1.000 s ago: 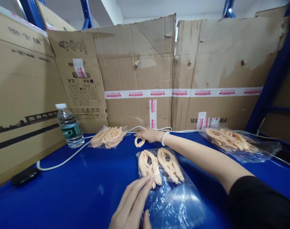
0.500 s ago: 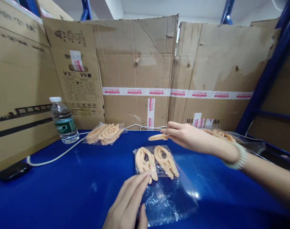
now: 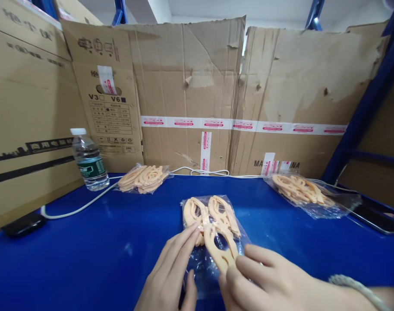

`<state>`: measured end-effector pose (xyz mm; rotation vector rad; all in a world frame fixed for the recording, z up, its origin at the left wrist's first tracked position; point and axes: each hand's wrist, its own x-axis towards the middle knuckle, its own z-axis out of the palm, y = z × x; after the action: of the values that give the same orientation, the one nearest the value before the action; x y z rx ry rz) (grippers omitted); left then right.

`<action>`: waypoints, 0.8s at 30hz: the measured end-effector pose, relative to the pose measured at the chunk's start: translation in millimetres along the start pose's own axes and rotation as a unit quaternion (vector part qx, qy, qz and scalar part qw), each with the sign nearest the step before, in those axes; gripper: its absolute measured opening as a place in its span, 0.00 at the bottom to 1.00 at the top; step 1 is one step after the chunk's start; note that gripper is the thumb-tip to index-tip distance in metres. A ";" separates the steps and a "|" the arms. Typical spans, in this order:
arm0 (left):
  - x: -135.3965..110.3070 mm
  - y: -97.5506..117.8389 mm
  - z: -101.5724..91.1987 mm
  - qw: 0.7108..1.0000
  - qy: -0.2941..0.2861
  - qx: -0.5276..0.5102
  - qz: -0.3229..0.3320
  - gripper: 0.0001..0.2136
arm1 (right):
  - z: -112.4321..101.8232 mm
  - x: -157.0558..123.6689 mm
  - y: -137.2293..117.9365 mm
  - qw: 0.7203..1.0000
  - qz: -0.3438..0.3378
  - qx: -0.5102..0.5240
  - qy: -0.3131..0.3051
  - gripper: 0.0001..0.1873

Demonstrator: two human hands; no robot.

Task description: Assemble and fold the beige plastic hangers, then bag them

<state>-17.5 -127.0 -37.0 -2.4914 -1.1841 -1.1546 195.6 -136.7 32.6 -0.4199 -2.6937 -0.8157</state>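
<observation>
My right hand (image 3: 261, 276) pinches the lower end of a flat beige cut-out piece (image 3: 220, 244) with an oval hole, tilted over a clear plastic bag (image 3: 200, 293). In the bag, two groups of similar beige pieces (image 3: 223, 211) lie side by side. My left hand (image 3: 171, 268) rests on the bag with its fingers stretched out, the tips touching the left group of pieces. The thumb sits lower, near the bag's left edge. My right hand partly hides the bag's lower right side.
A bag of beige pieces (image 3: 145, 178) lies back left, beside a water bottle (image 3: 90, 166). Another bagged set (image 3: 300, 190) lies back right, near a phone (image 3: 376, 218). A black device (image 3: 24, 225) and white cable (image 3: 83, 210) lie left. Cardboard (image 3: 184, 95) walls the blue table (image 3: 86, 259).
My right hand has come from the back of the table down and toward me, bringing the beige piece over the bag. My left hand stays on the bag. The right-hand bagged set is now uncovered.
</observation>
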 end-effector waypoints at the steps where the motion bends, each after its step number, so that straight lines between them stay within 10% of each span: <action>1: -0.1 -0.4 0.3 1.000 0.000 -0.001 0.005 0.26 | 5.2 4.0 5.7 1.000 -0.017 -0.008 0.001 0.12; 8: 1.5 -0.2 -0.4 1.000 0.000 -0.005 0.004 0.25 | 41.8 3.8 31.2 0.995 0.008 -0.093 0.046 0.12; 18: 3.3 -22.4 -35.4 0.999 0.000 -0.038 0.012 0.17 | -8.6 -43.1 64.9 0.982 0.109 0.142 -0.057 0.23; 24: 10.3 -24.8 -24.2 0.995 -0.068 -0.040 0.057 0.09 | 16.9 -54.3 63.8 0.947 0.137 0.286 -0.049 0.03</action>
<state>-45.2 -114.5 -17.6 -2.6969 -1.0281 -1.0390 264.7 -86.5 30.7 -0.6767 -2.7071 0.0764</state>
